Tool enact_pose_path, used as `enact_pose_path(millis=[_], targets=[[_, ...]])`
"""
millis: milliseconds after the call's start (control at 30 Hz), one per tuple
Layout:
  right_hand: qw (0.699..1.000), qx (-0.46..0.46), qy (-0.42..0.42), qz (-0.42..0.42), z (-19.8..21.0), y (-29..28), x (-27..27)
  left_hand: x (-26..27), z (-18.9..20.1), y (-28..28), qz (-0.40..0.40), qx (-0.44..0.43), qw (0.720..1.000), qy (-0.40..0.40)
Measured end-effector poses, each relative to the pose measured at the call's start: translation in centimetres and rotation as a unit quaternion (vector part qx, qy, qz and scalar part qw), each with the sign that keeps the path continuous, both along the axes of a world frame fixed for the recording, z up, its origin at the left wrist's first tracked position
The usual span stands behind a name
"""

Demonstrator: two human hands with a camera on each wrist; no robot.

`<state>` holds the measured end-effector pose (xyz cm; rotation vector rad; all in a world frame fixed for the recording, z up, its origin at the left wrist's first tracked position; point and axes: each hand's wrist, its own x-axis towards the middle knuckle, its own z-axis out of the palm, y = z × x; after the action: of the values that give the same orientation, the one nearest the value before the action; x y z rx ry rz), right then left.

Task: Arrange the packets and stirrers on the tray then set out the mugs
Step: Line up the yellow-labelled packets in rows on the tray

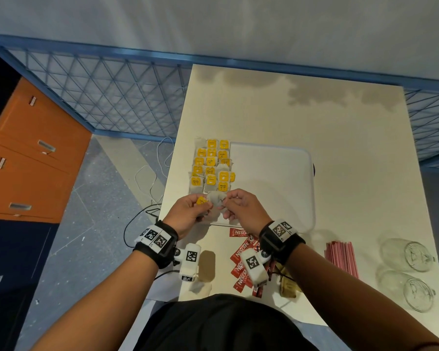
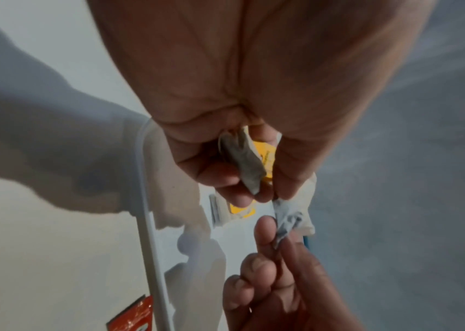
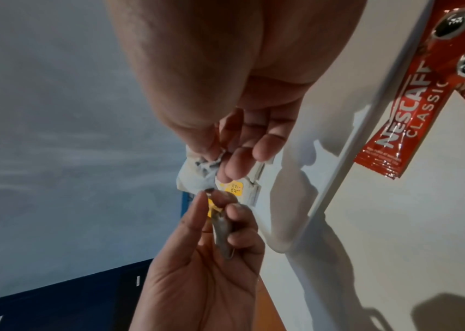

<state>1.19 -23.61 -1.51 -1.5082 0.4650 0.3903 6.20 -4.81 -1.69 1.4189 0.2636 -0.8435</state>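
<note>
Nearest the body, below the wrists, a scatter of red foil Nescafé coffee sachets [image 1: 241, 259] lies on the cream table [image 1: 340, 122], with a bundle of thin pink stirrers [image 1: 342, 257] to the right of the right wrist and two clear glass mugs [image 1: 413, 272] on their sides further right still.

Above the near left corner of the white plastic tray [image 1: 284, 173], the left hand [image 1: 188, 211] and right hand [image 1: 241, 209] meet. The left hand's thumb and curled fingers pinch a grey paper tea bag with a yellow tag [image 1: 208, 201]; the right hand pinches a crumpled pale bit of tea-bag paper [image 1: 219, 198] between thumb and forefinger, its other fingers loosely bent. Whether both hands hold one bag or two cannot be told.

Just beyond the hands, rows of yellow-tagged tea bags [image 1: 211, 168] fill the tray's left side.

The head view alone shows the rows, stirrers and mugs. The left wrist view shows the grey bag [image 2: 242, 161] folded lengthwise in the fingers, its tag behind it. The right wrist view shows the crumpled paper [image 3: 203, 172] at the right fingertips, and a sachet's lettering [image 3: 406, 125] beside the tray rim [image 3: 367, 125].
</note>
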Motion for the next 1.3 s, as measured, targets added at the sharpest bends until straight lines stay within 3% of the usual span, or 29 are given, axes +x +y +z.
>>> enact_pose_path(millis=[233,433,567,767,1000,1167,1300], targets=[[0.998,-0.018,-0.005,0.067,0.5,-0.1,-0.4,0.3,-0.1,-0.3,-0.01,0.074,0.994,-0.082],[0.995,-0.064,-0.046,0.057,0.5,-0.1,-0.3,0.3,0.0,0.1,-0.106,0.128,0.975,-0.146],[0.989,-0.112,-0.051,0.084,-0.1,-0.1,0.0,0.2,0.3,0.2,-0.121,0.102,0.982,-0.102],[0.992,-0.104,-0.058,0.044,-0.1,-0.5,0.1,0.1,2.0,-0.3,-0.02,0.005,1.0,0.019],[0.992,-0.104,-0.049,0.054,-0.2,-0.7,0.0,0.2,1.0,0.2,-0.065,0.055,0.995,-0.05],[0.991,-0.106,-0.05,0.071,-0.5,-0.2,-0.2,0.2,1.0,-0.4,-0.03,0.053,0.997,-0.042],[0.99,-0.1,-0.057,0.076,-0.2,0.0,-0.2,0.2,0.9,-0.3,-0.05,0.05,0.996,-0.049]])
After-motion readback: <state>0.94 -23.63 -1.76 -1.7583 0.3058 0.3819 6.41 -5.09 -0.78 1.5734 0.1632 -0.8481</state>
